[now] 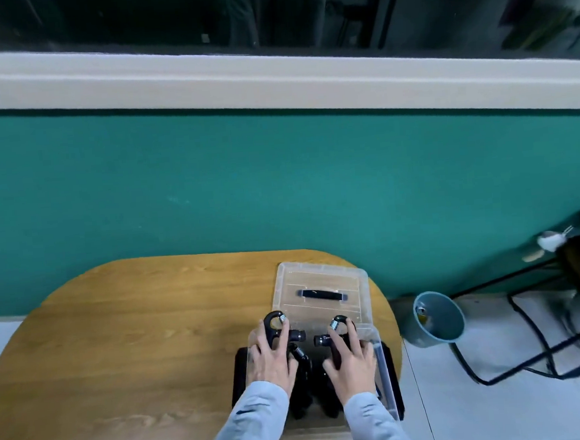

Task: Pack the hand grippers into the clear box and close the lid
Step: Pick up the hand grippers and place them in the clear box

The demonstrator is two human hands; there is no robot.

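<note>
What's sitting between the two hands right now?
Head view: between the left hand and right hand lie more black hand grippers already inside the clear box.

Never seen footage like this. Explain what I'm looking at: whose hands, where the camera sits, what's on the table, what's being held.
There is no machine here. A person wears a camera on the head, looking down at their own hands. On the wooden table stands a clear box, its lid with a dark handle lying just behind it. The left hand grips one black hand gripper, the right hand another hand gripper, both over the open box. A blue bucket stands on the floor.
</note>
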